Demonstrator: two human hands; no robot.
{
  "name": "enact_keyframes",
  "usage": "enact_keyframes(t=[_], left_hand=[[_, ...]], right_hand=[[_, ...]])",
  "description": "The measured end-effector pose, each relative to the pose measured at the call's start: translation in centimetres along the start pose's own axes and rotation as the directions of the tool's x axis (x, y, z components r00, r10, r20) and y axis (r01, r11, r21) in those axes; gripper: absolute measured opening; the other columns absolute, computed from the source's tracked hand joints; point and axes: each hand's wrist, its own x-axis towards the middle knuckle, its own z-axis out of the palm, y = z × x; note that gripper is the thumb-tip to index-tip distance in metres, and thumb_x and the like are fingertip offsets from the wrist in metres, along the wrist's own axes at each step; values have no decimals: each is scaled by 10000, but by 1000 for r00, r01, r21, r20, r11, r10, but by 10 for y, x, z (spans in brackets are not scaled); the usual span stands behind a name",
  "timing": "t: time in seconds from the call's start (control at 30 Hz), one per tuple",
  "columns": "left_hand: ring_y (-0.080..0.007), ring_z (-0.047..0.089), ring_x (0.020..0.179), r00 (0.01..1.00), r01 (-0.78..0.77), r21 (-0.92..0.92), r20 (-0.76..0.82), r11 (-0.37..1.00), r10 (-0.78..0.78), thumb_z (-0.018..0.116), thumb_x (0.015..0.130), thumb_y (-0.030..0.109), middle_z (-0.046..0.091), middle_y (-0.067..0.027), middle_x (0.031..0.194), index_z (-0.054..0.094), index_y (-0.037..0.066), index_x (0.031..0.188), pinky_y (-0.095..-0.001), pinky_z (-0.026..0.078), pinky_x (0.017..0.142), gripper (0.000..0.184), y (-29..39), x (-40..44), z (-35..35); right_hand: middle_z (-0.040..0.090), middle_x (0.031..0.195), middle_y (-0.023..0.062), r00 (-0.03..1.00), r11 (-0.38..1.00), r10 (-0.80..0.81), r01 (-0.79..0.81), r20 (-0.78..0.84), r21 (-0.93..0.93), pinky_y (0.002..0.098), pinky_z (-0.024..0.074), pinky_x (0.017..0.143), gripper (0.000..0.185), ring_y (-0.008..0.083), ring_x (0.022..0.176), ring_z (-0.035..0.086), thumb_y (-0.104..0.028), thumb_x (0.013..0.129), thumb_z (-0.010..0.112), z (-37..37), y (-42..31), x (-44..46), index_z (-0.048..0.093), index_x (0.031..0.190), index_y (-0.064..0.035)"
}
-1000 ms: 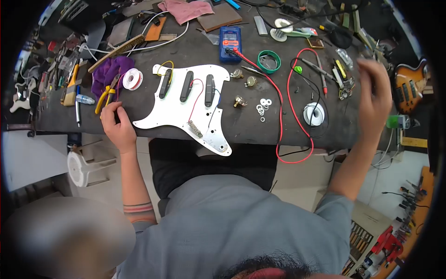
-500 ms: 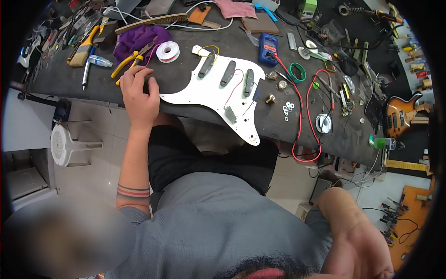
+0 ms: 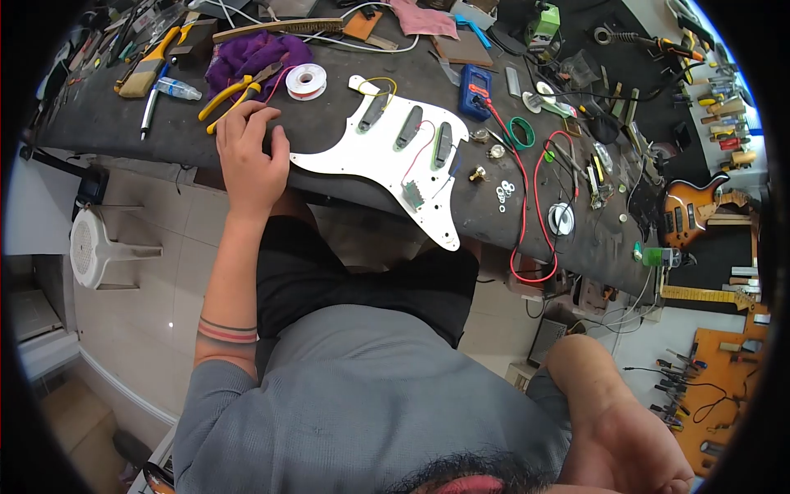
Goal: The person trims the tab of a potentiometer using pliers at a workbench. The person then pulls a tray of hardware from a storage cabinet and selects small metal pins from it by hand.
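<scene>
The left hand (image 3: 253, 160) lies palm down at the near edge of the table (image 3: 321, 123), its fingers loosely parted and the thumb set apart, with nothing visible in its grasp. The right hand (image 3: 632, 449) is raised at 4 o'clock from the left, close to the head; its fingers are partly hidden, so whether it holds anything cannot be told.

Clock positions from the left hand: yellow-handled pliers (image 3: 253, 87) at 12, their handle ends just beside the fingertips (contact cannot be made out); purple cloth (image 3: 247, 56) beyond them; wire spool (image 3: 306, 82) at 1; white pickguard (image 3: 393, 165) at 3, lying flat with three dark pickups (image 3: 409, 126) and overhanging the table edge.

From the pickguard: blue multimeter (image 3: 475, 92) between 1 and 2; potentiometers (image 3: 495, 151) at 3; pale washers (image 3: 505, 189) and a white reel (image 3: 561, 219) between 3 and 4; sunburst guitar body (image 3: 685, 212), farthest out, near 3.
</scene>
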Motion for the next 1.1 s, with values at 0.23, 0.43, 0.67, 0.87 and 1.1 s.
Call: enact_keyframes(t=[0.23, 0.43, 0.67, 0.87, 1.1], left_hand=[[-355, 606, 1247, 1000, 6, 1, 3, 1000, -6, 769, 909, 71, 667, -105, 1276, 762, 67, 1174, -496, 473, 1104, 265, -1, -1, 0], [-350, 605, 1244, 1000, 19, 8, 19, 1000, -19, 764, 922, 72, 669, -105, 1289, 760, 59, 1185, -492, 471, 1104, 263, 3, 0, 0], [-346, 609, 1247, 1000, 7, 9, 26, 1000, -7, 756, 970, 88, 678, -118, 1306, 763, 41, 1202, -472, 465, 1108, 237, 3, -1, -1], [-356, 616, 1263, 999, 9, -5, 32, 1000, -8, 759, 1000, 106, 692, -132, 1302, 768, 43, 1206, -474, 458, 1120, 216, 3, 2, -2], [-354, 659, 1261, 999, -33, 27, 18, 999, 32, 777, 974, 53, 730, -148, 1289, 778, 37, 1264, -466, 493, 1124, 291, 0, 3, -2]], right_hand=[[590, 1524, 113, 994, 1000, 3, -1, -113, 16, 423, 469, 1082, 374, 286, 1341, 532, -277, 1111, 745, 23, 6, -2, 674, 1397, -46], [584, 1494, 107, 994, 996, 59, -53, 89, -75, 427, 486, 1118, 363, 297, 1310, 544, -259, 1112, 739, 4, -6, 1, 672, 1398, -48], [556, 1462, 66, 1000, 991, 31, -31, -7, -134, 407, 493, 1036, 397, 222, 1222, 558, -380, 1131, 623, -2, 0, -44, 614, 1445, -136], [601, 1011, 98, 563, 572, 818, -818, 118, -60, 337, 491, 749, 264, 204, 860, 582, -43, 1013, 755, 39, -6, -185, 531, 1137, -109], [574, 716, 96, 170, 210, 899, -976, 404, -58, 419, 453, 566, 308, 298, 617, 577, -91, 967, 815, 48, -23, -247, 599, 755, -33]])
